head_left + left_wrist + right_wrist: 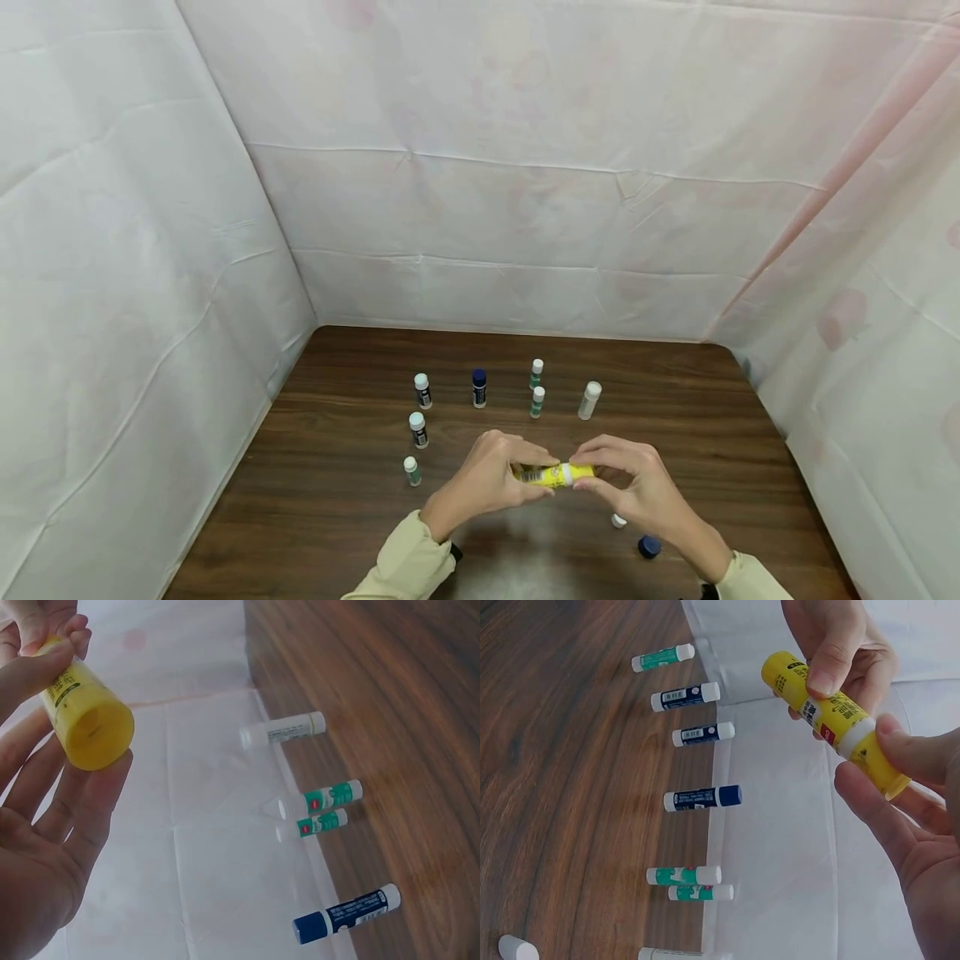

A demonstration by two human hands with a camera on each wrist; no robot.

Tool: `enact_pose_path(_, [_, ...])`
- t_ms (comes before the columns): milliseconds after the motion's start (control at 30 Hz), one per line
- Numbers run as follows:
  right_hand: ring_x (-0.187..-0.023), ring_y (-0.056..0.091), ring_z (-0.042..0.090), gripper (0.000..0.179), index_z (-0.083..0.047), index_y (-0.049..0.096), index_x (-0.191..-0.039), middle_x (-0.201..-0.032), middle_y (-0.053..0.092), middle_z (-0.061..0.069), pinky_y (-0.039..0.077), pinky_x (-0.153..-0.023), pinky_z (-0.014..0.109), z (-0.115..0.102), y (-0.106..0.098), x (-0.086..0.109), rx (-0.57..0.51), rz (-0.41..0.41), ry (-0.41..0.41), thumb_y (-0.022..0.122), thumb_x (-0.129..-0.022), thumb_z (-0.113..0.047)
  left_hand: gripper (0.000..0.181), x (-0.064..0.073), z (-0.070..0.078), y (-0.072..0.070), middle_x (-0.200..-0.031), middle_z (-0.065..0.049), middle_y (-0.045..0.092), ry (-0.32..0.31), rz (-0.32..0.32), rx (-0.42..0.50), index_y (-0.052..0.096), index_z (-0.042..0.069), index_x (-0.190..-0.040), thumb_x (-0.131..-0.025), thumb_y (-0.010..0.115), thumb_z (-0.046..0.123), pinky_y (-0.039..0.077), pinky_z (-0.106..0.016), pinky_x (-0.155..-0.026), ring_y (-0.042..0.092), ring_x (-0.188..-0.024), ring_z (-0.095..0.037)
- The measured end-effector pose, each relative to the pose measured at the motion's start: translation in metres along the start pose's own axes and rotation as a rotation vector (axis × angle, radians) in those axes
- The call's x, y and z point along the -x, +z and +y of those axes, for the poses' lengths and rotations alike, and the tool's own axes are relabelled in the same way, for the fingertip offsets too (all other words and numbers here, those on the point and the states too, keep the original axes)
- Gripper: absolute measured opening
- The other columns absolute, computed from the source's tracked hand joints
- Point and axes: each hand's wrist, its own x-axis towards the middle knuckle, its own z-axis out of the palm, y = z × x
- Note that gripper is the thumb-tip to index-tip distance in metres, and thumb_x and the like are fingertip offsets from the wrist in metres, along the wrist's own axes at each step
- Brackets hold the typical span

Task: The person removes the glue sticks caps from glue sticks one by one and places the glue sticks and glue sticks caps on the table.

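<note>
A yellow glue stick (557,476) with a white band lies level between the two hands, above the table. My left hand (495,475) pinches its body between thumb and fingers. At the other end, beyond the white band, my right hand (633,483) pinches the yellow cap with thumb and fingertips. Printed lettering shows on the glue stick (817,712) in the right wrist view. Its round yellow end (101,739) faces the camera in the left wrist view. Just below the right hand, a small white cap (618,521) and a dark blue cap (649,547) lie on the table.
Several glue sticks stand upright on the brown wooden table (322,467): a blue-capped one (479,388), white-capped navy ones (418,430), small green ones (412,471) and a white one (589,401). Pale cloth (480,208) walls in the back and sides.
</note>
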Motion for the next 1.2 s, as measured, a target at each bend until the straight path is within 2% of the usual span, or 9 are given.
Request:
enact_pose_path(167, [-0.074,0.064,0.012,0.033,-0.008,0.070,-0.101,-0.096,0.066,0.007,0.054,-0.058,0.022,0.004,0.000,0.001,0.002,-0.019,-0.017,0.077,-0.072,0.005,0.031,0.000,0.000,-0.003,-0.095,0.000,0.072,-0.035,-0.034,0.067,0.075,0.011,-0.099,-0.071,0.084,0.019,0.047,-0.008,-0.056,0.058,-0.070,0.010])
enact_pose_path(233, [-0.074,0.064,0.013,0.033,-0.008,0.069,-0.101,-0.096,0.066,0.007,0.054,-0.056,0.021,0.003,0.000,-0.001,0.004,-0.018,-0.017,0.077,-0.072,0.005,0.030,0.001,0.001,-0.003,-0.095,0.000,0.072,-0.044,-0.023,0.073,0.075,0.011,-0.099,-0.070,0.084,0.018,0.047,-0.008,-0.055,0.058,-0.069,0.008])
enact_pose_path(333, [-0.074,0.064,0.012,0.034,-0.011,0.068,-0.102,-0.096,0.066,0.004,0.053,-0.052,0.022,0.000,0.002,-0.006,0.005,-0.001,0.040,0.077,-0.073,0.003,0.031,0.003,0.002,-0.003,-0.094,0.002,0.072,-0.028,0.043,0.001,0.075,0.012,-0.098,-0.069,0.085,0.018,0.047,-0.009,-0.058,0.061,-0.072,0.003])
enact_pose_path(500, [-0.070,0.065,0.014,0.034,-0.011,0.068,-0.103,-0.092,0.066,0.005,0.054,-0.049,0.027,-0.006,0.003,-0.011,-0.008,0.022,0.159,0.077,-0.073,0.002,0.029,0.005,0.007,-0.002,-0.089,0.005,0.070,0.046,0.168,-0.185,0.075,0.014,-0.095,-0.067,0.085,0.018,0.048,-0.011,-0.066,0.062,-0.079,-0.003])
enact_pose_path(567, [-0.068,0.064,0.015,0.034,-0.008,0.068,-0.102,-0.090,0.066,0.007,0.054,-0.049,0.028,-0.008,0.003,-0.013,-0.018,0.016,0.140,0.077,-0.072,0.005,0.029,0.006,0.009,-0.003,-0.090,0.005,0.070,0.063,0.180,-0.211,0.075,0.014,-0.095,-0.067,0.085,0.018,0.048,-0.012,-0.069,0.063,-0.081,-0.004])
enact_pose_path(700, [-0.067,0.062,0.014,0.032,-0.007,0.069,-0.100,-0.091,0.066,0.006,0.053,-0.048,0.026,-0.008,0.002,-0.013,-0.042,-0.016,0.085,0.076,-0.072,0.006,0.031,0.009,0.013,-0.009,-0.094,0.000,0.071,0.036,0.121,-0.129,0.075,0.010,-0.098,-0.070,0.084,0.018,0.050,-0.013,-0.071,0.066,-0.086,-0.007])
enact_pose_path(833, [-0.067,0.063,0.014,0.031,-0.006,0.069,-0.101,-0.093,0.066,0.006,0.051,-0.047,0.021,-0.007,0.002,-0.010,-0.053,-0.036,0.036,0.075,-0.073,0.006,0.031,0.011,0.014,-0.013,-0.097,-0.004,0.071,-0.002,0.050,-0.005,0.075,0.008,-0.100,-0.071,0.084,0.016,0.048,-0.009,-0.064,0.065,-0.080,-0.003])
enact_pose_path(1033, [-0.067,0.062,0.010,0.031,-0.005,0.070,-0.101,-0.095,0.066,0.007,0.050,-0.049,0.019,-0.011,-0.001,-0.011,-0.035,-0.044,-0.012,0.076,-0.073,0.005,0.032,0.011,0.014,-0.016,-0.095,-0.002,0.071,-0.041,0.019,0.195,0.075,0.006,-0.099,-0.069,0.084,0.009,0.050,-0.012,-0.055,0.061,-0.068,0.003])
enact_pose_path(1200, [-0.060,0.055,0.005,0.031,-0.004,0.070,-0.102,-0.095,0.066,0.006,0.045,-0.045,0.014,-0.014,-0.003,-0.013,-0.013,-0.055,-0.059,0.077,-0.072,0.004,0.031,0.012,0.014,-0.018,-0.095,-0.004,0.072,-0.071,0.003,0.261,0.075,0.006,-0.098,-0.069,0.084,0.009,0.052,-0.015,-0.055,0.061,-0.067,0.002])
